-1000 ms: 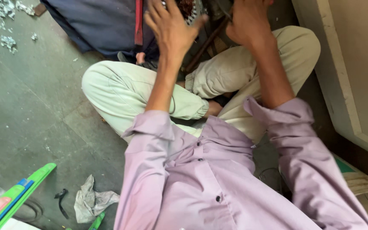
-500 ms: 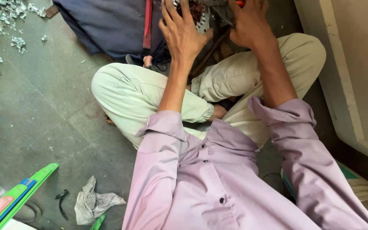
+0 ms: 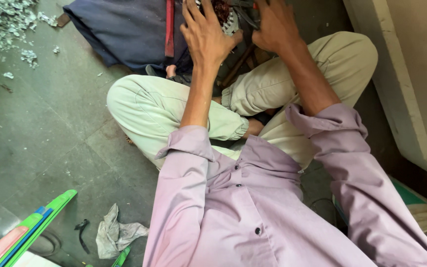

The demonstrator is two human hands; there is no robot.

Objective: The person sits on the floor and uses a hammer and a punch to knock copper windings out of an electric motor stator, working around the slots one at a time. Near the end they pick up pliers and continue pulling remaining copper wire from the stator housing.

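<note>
I sit cross-legged on the floor in pale trousers and a lilac shirt. My left hand rests with spread fingers on a round metal part with reddish copper windings at the top edge of the view. My right hand grips the same part from the right, fingers curled over it, close to a small red-tipped piece. A thin dark rod or tool handle slants down below the part between my knees. Much of the part is hidden under both hands.
A dark blue cloth bag with a red strap lies ahead. Metal shavings litter the floor top left. A crumpled rag and green and pink strips lie lower left. A pale wall ledge runs along the right.
The view has shifted so my hands and legs sit lower and further right in frame. Both hands stay on the wound metal part, the left fingers spreading a little wider.
</note>
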